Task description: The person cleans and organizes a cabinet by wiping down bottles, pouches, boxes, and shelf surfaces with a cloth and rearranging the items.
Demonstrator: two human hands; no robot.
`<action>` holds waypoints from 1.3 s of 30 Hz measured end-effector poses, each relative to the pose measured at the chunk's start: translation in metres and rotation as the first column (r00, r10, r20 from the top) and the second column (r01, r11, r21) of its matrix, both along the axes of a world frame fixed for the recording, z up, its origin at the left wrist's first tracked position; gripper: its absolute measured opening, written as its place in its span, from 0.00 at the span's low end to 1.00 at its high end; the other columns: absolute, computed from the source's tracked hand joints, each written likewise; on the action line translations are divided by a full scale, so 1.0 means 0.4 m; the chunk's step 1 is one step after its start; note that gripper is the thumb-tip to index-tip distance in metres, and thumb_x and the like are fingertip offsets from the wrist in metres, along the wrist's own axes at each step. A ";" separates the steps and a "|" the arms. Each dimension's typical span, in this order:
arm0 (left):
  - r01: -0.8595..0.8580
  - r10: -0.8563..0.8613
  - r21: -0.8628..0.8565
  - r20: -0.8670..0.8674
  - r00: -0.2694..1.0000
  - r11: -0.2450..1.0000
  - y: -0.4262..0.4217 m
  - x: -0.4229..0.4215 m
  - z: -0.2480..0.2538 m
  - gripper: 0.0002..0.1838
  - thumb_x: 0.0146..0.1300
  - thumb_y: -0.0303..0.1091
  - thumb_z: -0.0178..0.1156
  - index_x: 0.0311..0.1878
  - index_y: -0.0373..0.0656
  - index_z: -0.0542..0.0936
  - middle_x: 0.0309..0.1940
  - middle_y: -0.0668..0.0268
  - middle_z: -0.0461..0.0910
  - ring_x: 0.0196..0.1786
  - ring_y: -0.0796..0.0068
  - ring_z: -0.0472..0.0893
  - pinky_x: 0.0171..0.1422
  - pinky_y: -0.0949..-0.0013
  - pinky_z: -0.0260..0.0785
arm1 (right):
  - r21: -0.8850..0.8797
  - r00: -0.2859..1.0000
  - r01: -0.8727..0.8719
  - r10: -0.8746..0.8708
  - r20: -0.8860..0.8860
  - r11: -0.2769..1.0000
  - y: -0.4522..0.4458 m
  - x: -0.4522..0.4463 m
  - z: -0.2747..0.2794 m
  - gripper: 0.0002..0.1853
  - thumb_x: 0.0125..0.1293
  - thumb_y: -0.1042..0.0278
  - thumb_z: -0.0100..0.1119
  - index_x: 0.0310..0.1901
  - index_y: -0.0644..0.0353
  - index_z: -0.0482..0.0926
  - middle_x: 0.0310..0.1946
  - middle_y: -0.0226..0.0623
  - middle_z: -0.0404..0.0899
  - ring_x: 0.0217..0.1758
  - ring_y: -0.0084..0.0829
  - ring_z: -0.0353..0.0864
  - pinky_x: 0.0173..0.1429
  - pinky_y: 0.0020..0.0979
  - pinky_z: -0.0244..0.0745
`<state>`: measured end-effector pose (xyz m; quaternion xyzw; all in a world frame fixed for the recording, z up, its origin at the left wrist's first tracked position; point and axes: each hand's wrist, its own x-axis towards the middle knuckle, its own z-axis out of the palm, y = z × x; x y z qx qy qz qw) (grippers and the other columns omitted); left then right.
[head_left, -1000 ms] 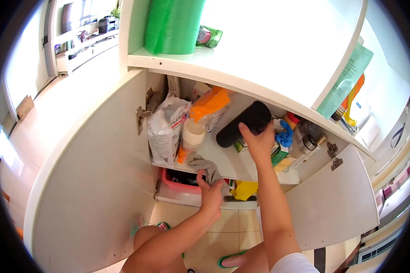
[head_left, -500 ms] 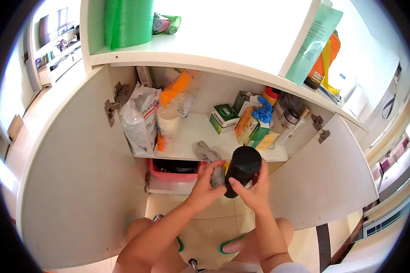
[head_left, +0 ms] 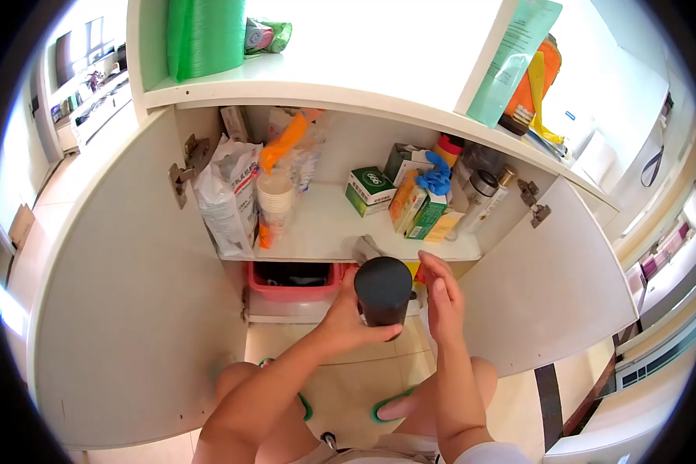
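Sitting within the left grip (head_left: 346, 319), a black cylinder (head_left: 384, 288) (right grip (head_left: 445, 303) just beside)

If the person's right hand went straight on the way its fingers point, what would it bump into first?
Probably the cabinet shelf, whose front edge appears just ahead of the right hand. Depth is unclear: if the hand sits higher, it might meet the green box near that edge instead.
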<state>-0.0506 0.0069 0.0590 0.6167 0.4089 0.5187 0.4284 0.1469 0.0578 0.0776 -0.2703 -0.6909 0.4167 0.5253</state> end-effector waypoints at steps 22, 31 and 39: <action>0.343 -0.344 -0.012 -0.040 0.938 0.939 -0.030 0.072 0.046 0.47 0.41 0.35 0.75 0.67 0.43 0.63 0.67 0.56 0.59 0.69 0.65 0.62 0.72 0.62 0.56 | -0.393 0.694 -0.140 -0.193 -0.694 0.909 -0.049 0.113 -0.015 0.20 0.63 0.68 0.50 0.56 0.60 0.69 0.49 0.47 0.78 0.52 0.42 0.78 0.59 0.42 0.75; 0.142 -0.144 -0.041 -0.041 0.989 0.989 -0.005 0.084 0.037 0.44 0.38 0.31 0.74 0.63 0.39 0.66 0.52 0.60 0.75 0.56 0.69 0.75 0.63 0.65 0.66 | 0.278 0.867 0.452 -0.491 0.085 0.847 -0.141 0.049 0.118 0.25 0.50 0.81 0.53 0.55 0.62 0.76 0.50 0.44 0.77 0.52 0.38 0.77 0.58 0.33 0.71; -0.068 0.068 0.001 -0.144 0.987 0.998 -0.002 0.081 0.001 0.42 0.34 0.30 0.74 0.59 0.42 0.70 0.53 0.55 0.76 0.56 0.56 0.76 0.61 0.60 0.68 | 0.531 0.875 0.177 -0.380 0.301 0.828 -0.178 0.001 0.147 0.25 0.45 0.80 0.59 0.51 0.59 0.81 0.51 0.42 0.76 0.52 0.44 0.73 0.57 0.39 0.69</action>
